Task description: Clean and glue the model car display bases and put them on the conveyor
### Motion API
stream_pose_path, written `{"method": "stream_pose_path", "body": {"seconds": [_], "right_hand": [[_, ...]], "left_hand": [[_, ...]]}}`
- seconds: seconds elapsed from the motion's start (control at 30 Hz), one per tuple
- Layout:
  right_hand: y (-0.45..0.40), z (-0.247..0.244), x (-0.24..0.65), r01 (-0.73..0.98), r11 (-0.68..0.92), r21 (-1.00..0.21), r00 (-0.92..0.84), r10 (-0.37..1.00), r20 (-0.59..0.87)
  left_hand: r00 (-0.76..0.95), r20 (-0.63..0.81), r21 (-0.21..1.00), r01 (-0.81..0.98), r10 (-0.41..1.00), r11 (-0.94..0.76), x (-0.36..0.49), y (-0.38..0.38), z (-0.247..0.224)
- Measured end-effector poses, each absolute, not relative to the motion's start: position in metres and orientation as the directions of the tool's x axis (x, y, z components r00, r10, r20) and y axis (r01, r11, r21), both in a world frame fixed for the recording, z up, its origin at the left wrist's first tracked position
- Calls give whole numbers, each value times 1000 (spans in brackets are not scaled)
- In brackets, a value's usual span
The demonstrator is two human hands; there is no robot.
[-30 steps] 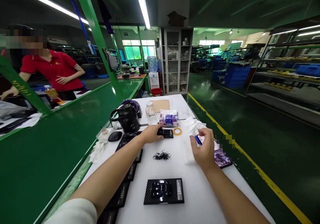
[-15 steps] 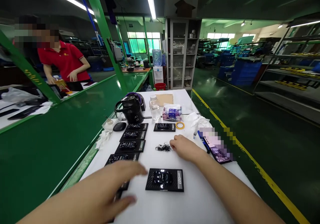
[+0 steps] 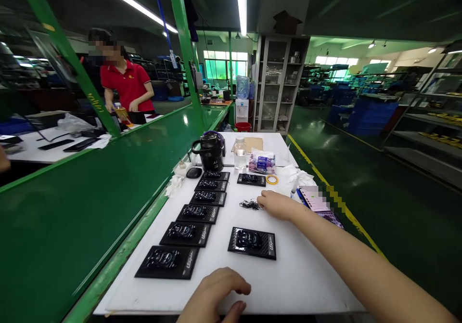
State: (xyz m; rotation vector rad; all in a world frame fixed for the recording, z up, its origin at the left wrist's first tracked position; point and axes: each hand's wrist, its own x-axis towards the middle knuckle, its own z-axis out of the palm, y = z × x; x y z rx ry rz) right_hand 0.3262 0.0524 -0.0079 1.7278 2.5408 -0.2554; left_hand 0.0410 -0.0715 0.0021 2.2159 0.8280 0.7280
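My right hand (image 3: 274, 203) is at the right edge of a small pile of thin black pieces (image 3: 249, 204), its fingertips pinched together. Whatever lies between those fingertips is too small to make out. Near the table's front edge, my left hand (image 3: 220, 291) hovers with thumb and fingers apart and nothing between them. Just beyond it lies a dark model car (image 3: 248, 239) on a black carbon-patterned base (image 3: 267, 246) with a silver label. Several similar cars on bases, such as the nearest model car (image 3: 164, 258), form a column along the table's left side.
Another based car (image 3: 251, 179) lies farther back, beside a yellow tape roll (image 3: 272, 180). Behind stand a black jug (image 3: 210, 153), a clear bottle (image 3: 240, 154) and a tissue pack (image 3: 262, 162). A phone (image 3: 319, 202) lies right. A person in red (image 3: 128, 87) stands beyond the green conveyor (image 3: 144, 169).
My left hand has drawn back toward the front edge, uncovering the near cars in the left column. My right hand stays by the black pieces. The view has turned left.
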Motion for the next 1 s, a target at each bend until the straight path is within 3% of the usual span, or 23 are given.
{"method": "stream_pose_path", "body": {"seconds": [0.2, 0.53, 0.77, 0.9, 1.0], "right_hand": [[37, -7, 320, 939, 326, -108, -336, 938, -84], [29, 0, 319, 953, 207, -223, -222, 974, -46], [37, -8, 301, 977, 115, -182, -130, 989, -76], [19, -3, 295, 982, 94, -164, -95, 995, -1], [-11, 1, 283, 973, 45, -226, -24, 995, 94]], "left_hand": [[630, 355, 726, 279, 691, -628, 40, -70, -16], [514, 408, 760, 266, 754, -593, 46, -53, -14], [491, 422, 776, 241, 763, -584, 52, -50, -25], [374, 393, 850, 202, 840, -487, 48, -50, -29], [247, 256, 953, 98, 935, -287, 56, -48, -25]]}}
